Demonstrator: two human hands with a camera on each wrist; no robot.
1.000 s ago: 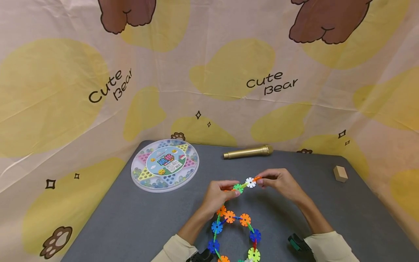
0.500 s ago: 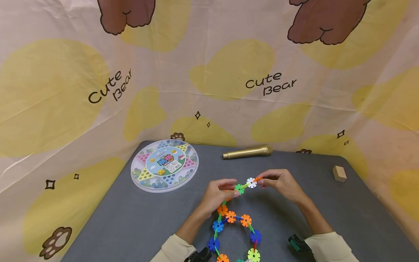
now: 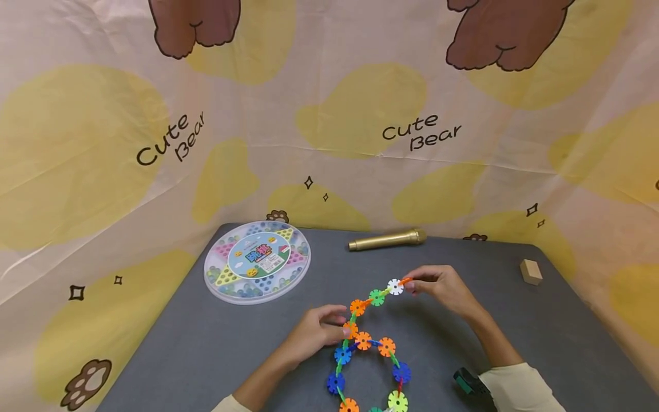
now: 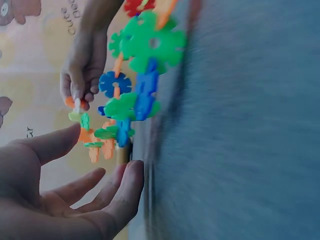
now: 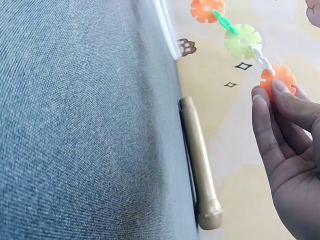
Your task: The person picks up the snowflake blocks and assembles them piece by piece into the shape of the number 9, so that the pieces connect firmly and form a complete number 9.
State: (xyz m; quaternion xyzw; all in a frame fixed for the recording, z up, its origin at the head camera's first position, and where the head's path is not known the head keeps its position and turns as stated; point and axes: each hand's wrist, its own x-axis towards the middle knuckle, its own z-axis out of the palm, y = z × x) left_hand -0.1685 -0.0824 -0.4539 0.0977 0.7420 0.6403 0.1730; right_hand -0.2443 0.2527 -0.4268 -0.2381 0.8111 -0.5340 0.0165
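Observation:
A chain of notched plastic snowflake discs point(image 3: 362, 341) in orange, blue, green and white forms a loop, with a tail running up to the right. My right hand point(image 3: 437, 289) pinches the orange snowflake disc point(image 5: 278, 81) at the tail's end between thumb and fingers. Beside it on the chain come a white disc point(image 3: 395, 286) and a green disc point(image 3: 377, 297). My left hand point(image 3: 315, 335) is at the chain's left side, thumb and fingers spread around nothing in the left wrist view. Its thumb tip overlaps an orange disc in the head view. The loop's lower part runs out of frame.
A round clear game box point(image 3: 257, 262) with a printed lid lies at the table's back left. A gold microphone point(image 3: 387, 240) lies along the back edge, and a wooden block point(image 3: 531, 272) is at the right. Patterned cloth point(image 3: 329, 114) hangs behind the grey table point(image 3: 247, 343).
My left hand has let go of the tail near the green disc and moved down and left. The right hand has stayed in place, pinching the end disc.

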